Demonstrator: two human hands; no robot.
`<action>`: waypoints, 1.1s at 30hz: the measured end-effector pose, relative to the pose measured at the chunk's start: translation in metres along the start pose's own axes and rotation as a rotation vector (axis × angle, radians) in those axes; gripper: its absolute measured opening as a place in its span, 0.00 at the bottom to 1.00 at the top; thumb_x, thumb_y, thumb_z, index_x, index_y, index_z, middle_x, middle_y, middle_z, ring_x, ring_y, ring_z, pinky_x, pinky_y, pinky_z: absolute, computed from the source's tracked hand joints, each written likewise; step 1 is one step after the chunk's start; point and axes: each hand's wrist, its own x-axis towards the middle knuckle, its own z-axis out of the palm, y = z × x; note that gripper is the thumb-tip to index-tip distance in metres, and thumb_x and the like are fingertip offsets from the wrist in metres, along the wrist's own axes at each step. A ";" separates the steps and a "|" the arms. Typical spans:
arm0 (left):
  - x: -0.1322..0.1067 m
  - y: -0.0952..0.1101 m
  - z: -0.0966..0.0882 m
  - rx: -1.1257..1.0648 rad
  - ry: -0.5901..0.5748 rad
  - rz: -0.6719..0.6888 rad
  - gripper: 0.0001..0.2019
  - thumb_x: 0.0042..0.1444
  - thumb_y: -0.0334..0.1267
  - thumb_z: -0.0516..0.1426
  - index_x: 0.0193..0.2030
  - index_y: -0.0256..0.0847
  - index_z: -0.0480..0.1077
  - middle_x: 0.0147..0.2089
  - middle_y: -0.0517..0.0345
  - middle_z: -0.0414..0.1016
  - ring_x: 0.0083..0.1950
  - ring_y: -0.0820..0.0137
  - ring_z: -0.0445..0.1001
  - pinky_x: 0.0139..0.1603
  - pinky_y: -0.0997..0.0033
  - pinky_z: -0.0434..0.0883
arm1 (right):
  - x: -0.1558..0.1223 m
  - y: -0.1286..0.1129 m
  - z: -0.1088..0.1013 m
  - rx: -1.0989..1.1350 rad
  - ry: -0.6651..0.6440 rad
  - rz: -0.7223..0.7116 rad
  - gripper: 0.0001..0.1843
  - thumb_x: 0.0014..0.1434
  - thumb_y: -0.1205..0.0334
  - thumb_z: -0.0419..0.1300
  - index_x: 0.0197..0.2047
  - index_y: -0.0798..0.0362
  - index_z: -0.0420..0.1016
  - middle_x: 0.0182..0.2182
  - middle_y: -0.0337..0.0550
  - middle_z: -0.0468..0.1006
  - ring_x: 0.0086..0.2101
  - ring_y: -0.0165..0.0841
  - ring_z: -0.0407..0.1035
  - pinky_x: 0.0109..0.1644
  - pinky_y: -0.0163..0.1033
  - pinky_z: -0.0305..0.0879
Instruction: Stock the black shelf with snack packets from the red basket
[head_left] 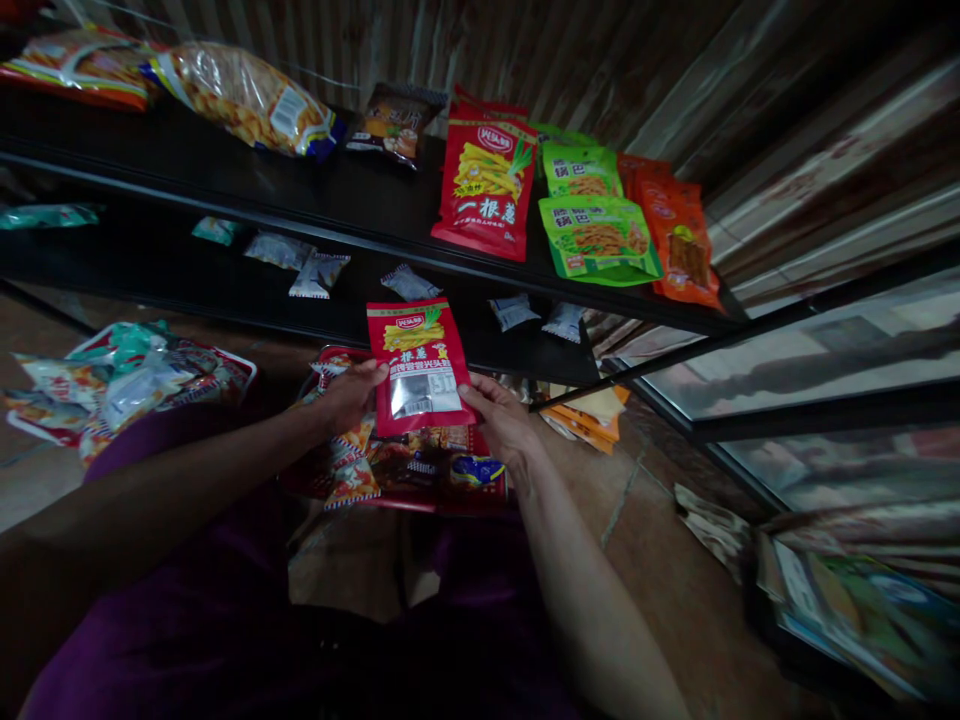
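Between my two hands is a red snack bag (382,400) with yellow sticks and a green onion printed on it and a silver panel lower down. My left hand (349,400) pinches its left edge, thumb on the front. On the opposite edge, my right hand (499,415) grips it with the thumb on top. Beneath the bag sits a red basket (427,505) holding several small snack packets (352,478), partly covered by the bag and my hands. A similar red bag (487,190) stands on the upper shelf.
The black upper shelf (300,205) also carries green bags (596,240), orange bags (682,235), a brown packet (394,122) and a large clear bag (244,98). Small packets (319,273) lie on the lower shelf. Another basket (244,370) of snacks stands left; papers (847,610) lie right.
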 end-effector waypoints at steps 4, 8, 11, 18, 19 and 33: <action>0.002 0.000 -0.002 -0.004 0.028 -0.020 0.04 0.57 0.31 0.54 0.36 0.38 0.71 0.34 0.56 0.77 0.35 0.70 0.76 0.35 0.73 0.73 | -0.001 0.009 -0.005 -0.024 0.010 -0.003 0.17 0.36 0.66 0.73 0.33 0.55 0.78 0.28 0.39 0.82 0.27 0.30 0.75 0.33 0.33 0.72; -0.005 0.002 -0.001 -0.030 -0.144 -0.035 0.06 0.55 0.30 0.55 0.39 0.37 0.72 0.39 0.51 0.77 0.42 0.66 0.76 0.40 0.70 0.73 | 0.001 0.015 -0.013 0.020 0.087 -0.034 0.15 0.36 0.68 0.72 0.31 0.51 0.78 0.27 0.36 0.82 0.26 0.29 0.74 0.31 0.33 0.72; -0.014 0.001 -0.001 -0.021 -0.355 -0.096 0.14 0.50 0.27 0.59 0.45 0.39 0.71 0.45 0.49 0.77 0.48 0.63 0.75 0.46 0.65 0.72 | -0.003 0.015 -0.016 0.054 0.084 -0.040 0.15 0.37 0.68 0.71 0.31 0.51 0.78 0.29 0.36 0.82 0.27 0.29 0.74 0.32 0.33 0.72; -0.029 -0.007 -0.001 0.029 -0.486 -0.098 0.23 0.46 0.25 0.61 0.51 0.40 0.69 0.47 0.49 0.77 0.54 0.60 0.72 0.50 0.62 0.70 | -0.013 0.014 -0.019 0.053 0.076 -0.034 0.14 0.38 0.69 0.71 0.31 0.52 0.78 0.29 0.38 0.82 0.28 0.30 0.74 0.33 0.33 0.73; -0.030 -0.006 -0.001 0.030 -0.483 -0.101 0.23 0.45 0.24 0.61 0.51 0.41 0.69 0.47 0.49 0.77 0.54 0.59 0.72 0.49 0.63 0.70 | -0.013 0.014 -0.019 0.054 0.083 -0.032 0.14 0.38 0.70 0.71 0.31 0.52 0.77 0.28 0.38 0.82 0.27 0.30 0.74 0.33 0.33 0.73; -0.029 -0.013 -0.006 0.050 -0.575 -0.150 0.29 0.44 0.25 0.60 0.55 0.45 0.66 0.49 0.50 0.76 0.53 0.61 0.72 0.53 0.60 0.67 | -0.013 0.026 -0.029 -0.366 0.228 -0.382 0.24 0.41 0.69 0.66 0.44 0.46 0.76 0.35 0.35 0.79 0.38 0.31 0.72 0.48 0.38 0.68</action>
